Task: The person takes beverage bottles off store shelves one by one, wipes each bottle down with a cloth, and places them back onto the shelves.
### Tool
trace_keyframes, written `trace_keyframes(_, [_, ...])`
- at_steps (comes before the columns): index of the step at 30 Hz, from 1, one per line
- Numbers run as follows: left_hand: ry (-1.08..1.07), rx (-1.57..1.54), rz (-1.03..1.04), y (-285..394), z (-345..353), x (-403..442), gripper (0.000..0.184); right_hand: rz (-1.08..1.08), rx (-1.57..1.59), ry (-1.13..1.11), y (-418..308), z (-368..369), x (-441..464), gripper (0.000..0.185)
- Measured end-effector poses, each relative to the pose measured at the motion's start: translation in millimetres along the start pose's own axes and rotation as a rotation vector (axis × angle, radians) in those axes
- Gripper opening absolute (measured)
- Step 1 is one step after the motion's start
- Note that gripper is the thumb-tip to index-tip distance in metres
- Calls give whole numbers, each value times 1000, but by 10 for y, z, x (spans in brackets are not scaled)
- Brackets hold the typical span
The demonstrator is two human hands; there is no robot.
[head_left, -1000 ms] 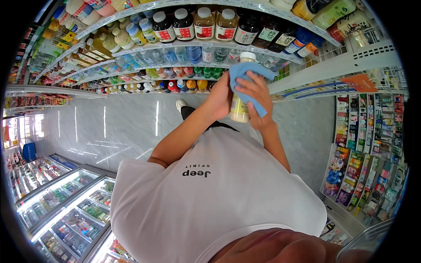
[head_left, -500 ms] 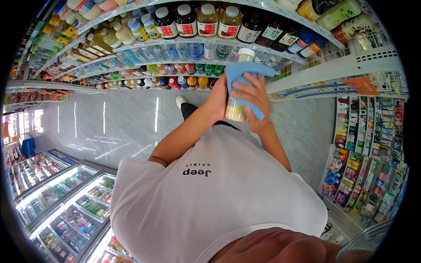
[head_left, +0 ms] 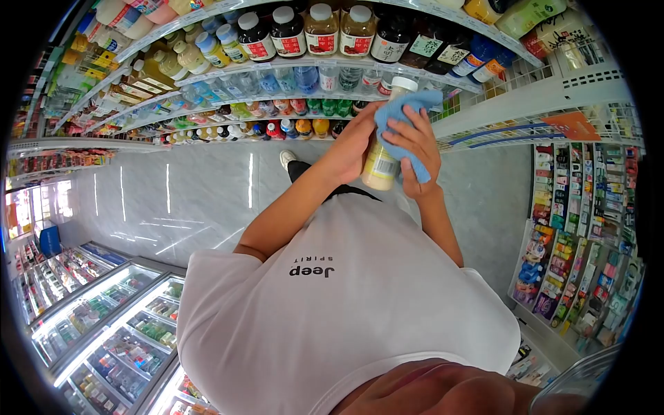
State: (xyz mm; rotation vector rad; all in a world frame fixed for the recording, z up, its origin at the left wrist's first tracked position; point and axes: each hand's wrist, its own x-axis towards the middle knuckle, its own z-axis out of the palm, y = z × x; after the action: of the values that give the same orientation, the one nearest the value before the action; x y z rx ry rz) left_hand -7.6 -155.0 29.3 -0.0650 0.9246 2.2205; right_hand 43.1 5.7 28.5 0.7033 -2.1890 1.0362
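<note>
A clear bottle (head_left: 377,178) of pale cream drink, with a white cap and a yellow label bearing a barcode, is held tilted in front of the shelves. My left hand (head_left: 349,146) is closed around its left side. Over its upper right side lies a blue cloth (head_left: 394,114), which my right hand (head_left: 419,142) grips and presses against the bottle. The cloth hides much of the bottle's middle, and its loose corners stick out above and below my right fingers.
Ahead, curved shelves (head_left: 277,66) carry rows of drink bottles, among them dark bottles (head_left: 288,34) with red-and-white labels. A white shelf end (head_left: 512,111) stands close on the right. Lit freezers (head_left: 104,325) are at lower left, over a grey floor (head_left: 200,194).
The bottle has shifted slightly right and tilted more, its cap leaning right. Its barcode side now shows. Both hands have moved a little right with the bottle and cloth.
</note>
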Motion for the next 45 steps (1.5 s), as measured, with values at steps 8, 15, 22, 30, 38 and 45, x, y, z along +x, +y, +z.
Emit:
trace_keyframes(8, [-63, -3, -49, -64, -49, 36, 49, 144, 23, 121, 182, -7, 116, 37])
trace_keyframes(15, [-49, -149, 16, -14, 10, 31, 44, 189, 130, 141, 123, 50, 122, 41])
trace_keyframes(22, [-6, -376, -93, -97, -124, 95, 48, 64, 97, -14, -9, 117, 59, 39])
trace_keyframes(30, [-126, -497, -169, -9, -138, 143, 55, -30, 144, -111, -170, 127, -193, 39])
trace_keyframes(38, [-16, -210, -63, 70, -22, 65, 51, 252, 185, 97, -41, 110, -164, 47])
trace_keyframes(45, [-60, -82, -10, -5, 113, -56, 45, 316, 251, 263, 136, 26, 111, 47])
